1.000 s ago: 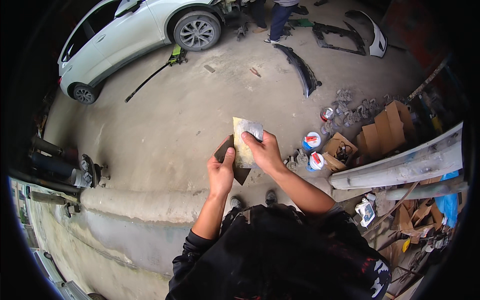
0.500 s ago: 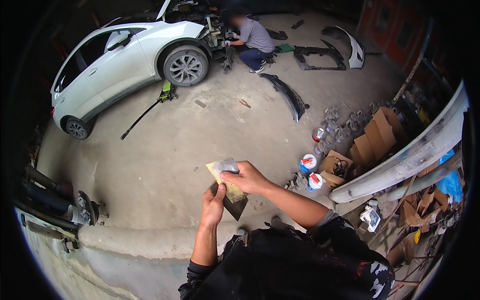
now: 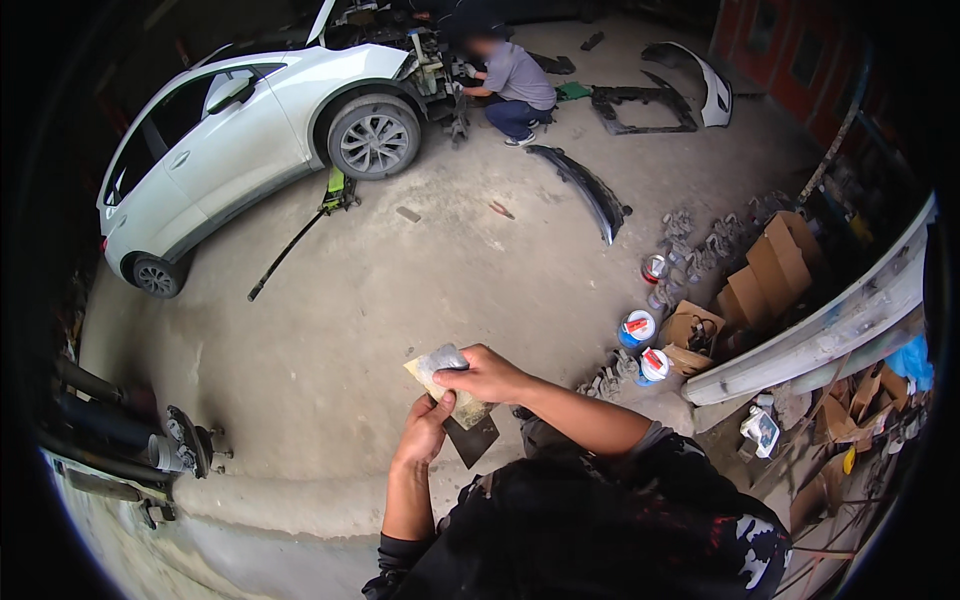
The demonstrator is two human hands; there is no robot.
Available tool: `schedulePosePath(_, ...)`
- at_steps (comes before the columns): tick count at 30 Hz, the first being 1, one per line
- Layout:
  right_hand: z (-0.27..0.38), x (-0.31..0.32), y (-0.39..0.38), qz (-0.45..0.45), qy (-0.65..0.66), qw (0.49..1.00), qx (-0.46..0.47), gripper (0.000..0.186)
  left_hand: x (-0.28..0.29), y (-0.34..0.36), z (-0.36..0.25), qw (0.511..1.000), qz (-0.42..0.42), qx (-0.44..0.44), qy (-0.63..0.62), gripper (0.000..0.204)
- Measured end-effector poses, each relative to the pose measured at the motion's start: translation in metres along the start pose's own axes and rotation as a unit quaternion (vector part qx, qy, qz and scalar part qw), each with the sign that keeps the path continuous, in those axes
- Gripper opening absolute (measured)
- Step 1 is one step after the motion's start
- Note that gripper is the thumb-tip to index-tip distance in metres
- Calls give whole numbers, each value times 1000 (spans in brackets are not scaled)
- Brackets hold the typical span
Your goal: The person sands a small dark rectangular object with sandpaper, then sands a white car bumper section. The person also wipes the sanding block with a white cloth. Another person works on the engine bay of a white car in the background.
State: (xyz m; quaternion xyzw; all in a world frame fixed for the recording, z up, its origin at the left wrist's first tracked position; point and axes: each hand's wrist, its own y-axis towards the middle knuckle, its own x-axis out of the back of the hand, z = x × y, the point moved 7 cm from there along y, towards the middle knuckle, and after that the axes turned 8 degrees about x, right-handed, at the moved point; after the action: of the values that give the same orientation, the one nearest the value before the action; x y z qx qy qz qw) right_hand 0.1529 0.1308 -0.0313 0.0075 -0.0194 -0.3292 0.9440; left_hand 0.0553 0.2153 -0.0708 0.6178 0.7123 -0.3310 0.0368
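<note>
Two hands [image 3: 490, 376] close together — right thumb [image 3: 453, 379] atop yellow-grey plate [image 3: 434, 362].

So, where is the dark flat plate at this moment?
The dark flat plate is at the lower middle of the head view, in the left hand, partly behind the yellowish-grey sheet held by the right hand.

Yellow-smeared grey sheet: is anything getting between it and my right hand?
Nothing visible. Your right hand grips the yellow-smeared grey sheet directly, thumb across its upper face. The dark flat sheet lies beneath it, not over that thumb. The underside of your grip is hidden.
</note>
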Motion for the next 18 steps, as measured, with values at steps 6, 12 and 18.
schedulePosePath(6, -55, 44, 85, -127, 265, 951, -95, 29, 17, 90, -43, 977, 93, -16, -193, 68)
schedulePosePath(12, -90, 91, 206, -26, 441, 885, -151, 37, 61, 226, -65, 982, -36, -36, -182, 51)
schedulePosePath(18, -106, 186, 277, -106, 370, 917, -107, 31, 61, 347, -117, 994, -62, -49, -80, 30)
